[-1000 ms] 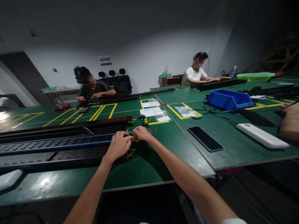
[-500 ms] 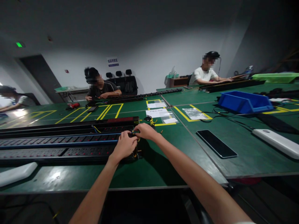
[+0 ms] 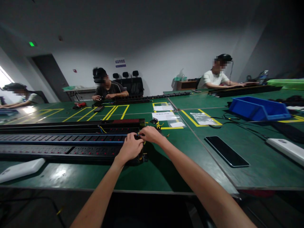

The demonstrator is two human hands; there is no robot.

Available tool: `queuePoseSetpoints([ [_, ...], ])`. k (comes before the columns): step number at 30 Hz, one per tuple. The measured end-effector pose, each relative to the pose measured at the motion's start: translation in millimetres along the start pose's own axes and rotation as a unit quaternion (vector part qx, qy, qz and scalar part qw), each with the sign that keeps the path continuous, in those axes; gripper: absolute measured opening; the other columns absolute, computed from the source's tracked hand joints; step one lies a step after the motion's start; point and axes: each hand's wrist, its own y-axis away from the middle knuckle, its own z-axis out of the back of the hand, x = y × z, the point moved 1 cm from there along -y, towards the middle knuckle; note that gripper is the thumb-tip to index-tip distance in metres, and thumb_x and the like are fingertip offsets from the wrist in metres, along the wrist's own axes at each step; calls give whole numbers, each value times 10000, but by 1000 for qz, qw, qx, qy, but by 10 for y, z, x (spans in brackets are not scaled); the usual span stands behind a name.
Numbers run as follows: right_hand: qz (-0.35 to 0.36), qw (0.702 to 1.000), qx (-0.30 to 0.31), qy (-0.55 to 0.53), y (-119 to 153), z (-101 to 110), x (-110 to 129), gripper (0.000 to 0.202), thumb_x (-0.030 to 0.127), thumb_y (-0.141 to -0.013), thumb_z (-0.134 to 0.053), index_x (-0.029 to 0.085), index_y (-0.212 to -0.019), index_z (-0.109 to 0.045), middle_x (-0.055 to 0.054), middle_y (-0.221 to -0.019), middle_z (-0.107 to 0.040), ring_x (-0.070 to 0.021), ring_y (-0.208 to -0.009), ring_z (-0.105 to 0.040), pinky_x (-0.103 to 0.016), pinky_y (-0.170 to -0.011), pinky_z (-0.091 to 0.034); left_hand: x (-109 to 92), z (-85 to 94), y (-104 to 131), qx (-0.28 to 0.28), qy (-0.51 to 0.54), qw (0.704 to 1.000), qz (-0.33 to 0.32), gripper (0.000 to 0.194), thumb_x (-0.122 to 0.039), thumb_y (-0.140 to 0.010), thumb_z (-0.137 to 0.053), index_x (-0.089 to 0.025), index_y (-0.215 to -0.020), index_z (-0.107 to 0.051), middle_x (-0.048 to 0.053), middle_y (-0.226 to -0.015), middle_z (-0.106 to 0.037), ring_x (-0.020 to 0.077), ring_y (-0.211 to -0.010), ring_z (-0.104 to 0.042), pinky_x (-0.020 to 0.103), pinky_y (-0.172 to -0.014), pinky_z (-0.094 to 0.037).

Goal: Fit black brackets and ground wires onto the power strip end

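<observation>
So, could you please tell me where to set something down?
Bare tabletop lies between the right forearm and near phone, and between the left forearm and leftmost white device. Black strips crowd the left hand; cables crowd the blue bin.

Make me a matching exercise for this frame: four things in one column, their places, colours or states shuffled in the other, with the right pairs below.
Things
1. bin
2. hands
3. smartphone
4. clear plastic bag

Places, colours or states
A. lying face up, display dark
B. lying among yellow marking lines
C. blue, open-topped
D. together at the right end of the blue-edged socket strip

Right pairs
1-C
2-D
3-A
4-B
</observation>
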Motion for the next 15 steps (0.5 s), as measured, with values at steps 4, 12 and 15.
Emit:
queuePoseSetpoints([
  [4, 2, 1000, 5, 0, -7, 21, -9, 269, 263, -923, -534, 210, -1067, -755, -108, -1017, -750, -221, -939, -687, -262, -779, -445, -2, -4, 1, 3, 0, 1000, 0, 339, -325, -992, -421, -281, -1150, -718, 140, -1315, -446, 335, -1243, -399, 509, -1000, -430],
  [12, 40, 997, 45, 38, -151, 153, 17, 277, 240, -842, -572, 192, -1038, -763, -134, -995, -754, -253, -922, -697, -276, -748, -466, -41, 39, 11, 7, 3, 1000, 0, 346, -312, -991, -418, -279, -1167, -714, 148, -1300, -465, 344, -1248, -400, 516, -1014, -413],
  [15, 49, 997, 40, 35, -182, 166, 34, 275, 221, -811, -573, 185, -996, -772, -136, -973, -755, -263, -906, -702, -281, -729, -468, -48, 36, 13, 5, 1, 1000, -1, 344, -305, -987, -419, -273, -1159, -715, 149, -1281, -473, 341, -1234, -413, 513, -1007, -418],
])
